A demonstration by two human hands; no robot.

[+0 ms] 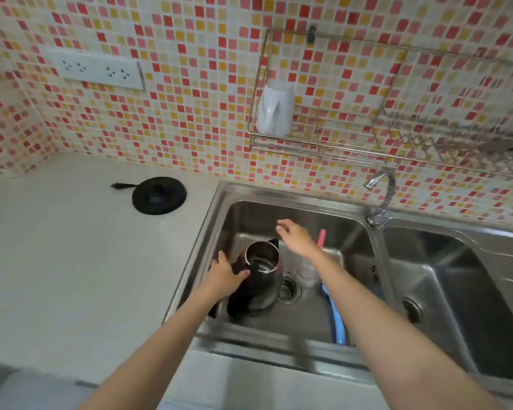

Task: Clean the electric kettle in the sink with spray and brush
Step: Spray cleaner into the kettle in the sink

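A steel electric kettle (264, 273) with a black handle stands upright in the left basin of the sink (302, 208), its lid open. My left hand (224, 272) grips the kettle's black handle. Above and behind the kettle hovers my right hand (296, 236), fingers apart and holding nothing. A clear spray bottle (307, 272) stands in the basin just right of the kettle, partly hidden by my right forearm. A brush with a pink end (321, 237) and a blue handle (338, 321) lies along the basin's right side, its middle hidden under my arm.
The kettle's black base (159, 195) sits on the white counter left of the sink. A tap (381, 199) rises between the two basins. A wall rack (323, 143) above holds a white cup (276, 109). Sockets (97, 70) are on the tiled wall.
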